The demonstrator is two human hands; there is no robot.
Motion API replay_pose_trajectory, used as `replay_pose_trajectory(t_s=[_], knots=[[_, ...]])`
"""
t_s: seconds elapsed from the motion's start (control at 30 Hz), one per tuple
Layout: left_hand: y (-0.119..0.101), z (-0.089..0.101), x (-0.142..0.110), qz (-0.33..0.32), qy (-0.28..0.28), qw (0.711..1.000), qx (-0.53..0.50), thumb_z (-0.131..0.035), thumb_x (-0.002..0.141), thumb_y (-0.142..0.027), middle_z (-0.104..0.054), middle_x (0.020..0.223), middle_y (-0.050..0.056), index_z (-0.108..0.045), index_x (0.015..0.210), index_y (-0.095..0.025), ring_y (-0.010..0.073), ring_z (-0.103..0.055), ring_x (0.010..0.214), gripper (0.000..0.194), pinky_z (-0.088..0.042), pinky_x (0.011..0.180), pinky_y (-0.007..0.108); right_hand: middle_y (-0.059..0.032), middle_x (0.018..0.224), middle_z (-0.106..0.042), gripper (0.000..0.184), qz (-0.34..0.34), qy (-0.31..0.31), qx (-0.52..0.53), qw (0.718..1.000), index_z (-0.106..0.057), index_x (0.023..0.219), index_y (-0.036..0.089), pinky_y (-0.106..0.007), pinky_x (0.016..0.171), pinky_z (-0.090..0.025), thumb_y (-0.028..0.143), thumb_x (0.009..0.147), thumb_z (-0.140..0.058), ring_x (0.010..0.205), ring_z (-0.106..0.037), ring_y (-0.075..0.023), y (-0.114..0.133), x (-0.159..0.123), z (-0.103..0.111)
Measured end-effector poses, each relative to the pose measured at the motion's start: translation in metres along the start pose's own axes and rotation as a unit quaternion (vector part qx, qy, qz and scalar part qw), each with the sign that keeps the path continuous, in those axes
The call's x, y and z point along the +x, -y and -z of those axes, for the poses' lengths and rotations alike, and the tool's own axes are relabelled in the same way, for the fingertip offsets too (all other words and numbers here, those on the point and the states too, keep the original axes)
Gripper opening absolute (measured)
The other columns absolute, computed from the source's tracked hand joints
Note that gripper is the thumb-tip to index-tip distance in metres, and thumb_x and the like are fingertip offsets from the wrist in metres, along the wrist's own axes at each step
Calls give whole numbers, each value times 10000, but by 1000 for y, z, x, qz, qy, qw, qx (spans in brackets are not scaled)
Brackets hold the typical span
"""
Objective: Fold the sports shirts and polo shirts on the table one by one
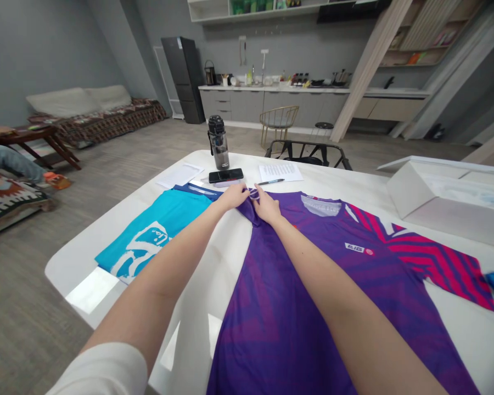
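A purple sports jersey (313, 285) with pink-striped sleeve lies flat on the white table (82, 263), collar away from me. Both my arms reach out over it. My left hand (233, 196) and my right hand (265, 206) meet at the jersey's far left shoulder, and each pinches the fabric edge there, fingers closed. A blue T-shirt (148, 236) with a white print lies spread to the left, close beside my left forearm.
Beyond my hands stand a dark water bottle (218, 142), a black phone (225, 175), papers (280, 172) and a pen (270, 181). An open white box (444, 197) sits at the right. A black chair (308, 151) stands behind the table. A person's arm (4, 159) shows far left.
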State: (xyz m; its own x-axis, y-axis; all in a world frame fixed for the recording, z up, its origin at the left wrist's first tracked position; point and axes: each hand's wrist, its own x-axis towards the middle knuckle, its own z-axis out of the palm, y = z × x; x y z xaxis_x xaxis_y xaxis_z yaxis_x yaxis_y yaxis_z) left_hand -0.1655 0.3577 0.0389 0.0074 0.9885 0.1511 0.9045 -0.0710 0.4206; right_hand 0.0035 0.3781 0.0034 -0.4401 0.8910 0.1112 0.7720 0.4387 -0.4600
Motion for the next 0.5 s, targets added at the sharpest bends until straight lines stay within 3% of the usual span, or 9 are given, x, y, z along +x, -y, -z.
replay_pose_trajectory(t_s=[0.07, 0.17, 0.3, 0.33, 0.4, 0.5], knots=[[2, 11, -2, 6, -4, 992, -128, -542, 928, -349, -637, 752, 30, -640, 894, -159, 176, -583, 730, 216, -470, 724, 303, -117, 1413, -586, 516, 5, 10, 22, 1000, -361, 1543, 337, -566, 998, -442, 414, 1034, -395, 1220, -584, -321, 0, 13, 0], [1, 26, -10, 7, 15, 956, -294, -665, 862, -427, -544, 666, -34, -578, 810, -175, 113, -492, 621, 272, -407, 617, 242, -100, 1276, -657, 350, -3, 21, 45, 999, -580, 1304, 286, -476, 936, -484, 411, 1028, -406, 1127, -623, -291, -5, 24, -3], [1, 36, -18, 53, 71, 909, -407, -715, 827, -506, -576, 714, -28, -569, 817, -192, 121, -542, 645, 346, -433, 621, 239, -80, 1158, -702, 259, -18, 6, 66, 998, -593, 1180, 260, -396, 891, -481, 369, 1024, -417, 1047, -638, -254, -12, 24, -6], [2, 35, -18, 81, 78, 910, -399, -704, 843, -506, -595, 728, -18, -578, 838, -197, 139, -572, 667, 334, -454, 637, 252, -77, 1164, -702, 257, -26, 7, 64, 998, -585, 1192, 262, -401, 899, -475, 366, 1025, -421, 1054, -636, -253, -11, 22, -7], [6, 32, -17, 132, 57, 940, -310, -701, 866, -446, -638, 769, 10, -594, 880, -198, 187, -630, 750, 270, -491, 700, 290, -86, 1217, -689, 302, -36, 5, 51, 998, -550, 1277, 266, -435, 935, -458, 379, 1025, -430, 1096, -622, -262, -9, 15, -9], [11, 25, -20, 134, -11, 990, -45, -712, 866, -281, -704, 936, 85, -619, 1012, -184, 273, -661, 965, 199, -493, 886, 389, -130, 1341, -632, 488, -22, -21, 10, 999, -410, 1479, 262, -505, 995, -418, 444, 1026, -431, 1193, -568, -302, 0, 1, -12]])
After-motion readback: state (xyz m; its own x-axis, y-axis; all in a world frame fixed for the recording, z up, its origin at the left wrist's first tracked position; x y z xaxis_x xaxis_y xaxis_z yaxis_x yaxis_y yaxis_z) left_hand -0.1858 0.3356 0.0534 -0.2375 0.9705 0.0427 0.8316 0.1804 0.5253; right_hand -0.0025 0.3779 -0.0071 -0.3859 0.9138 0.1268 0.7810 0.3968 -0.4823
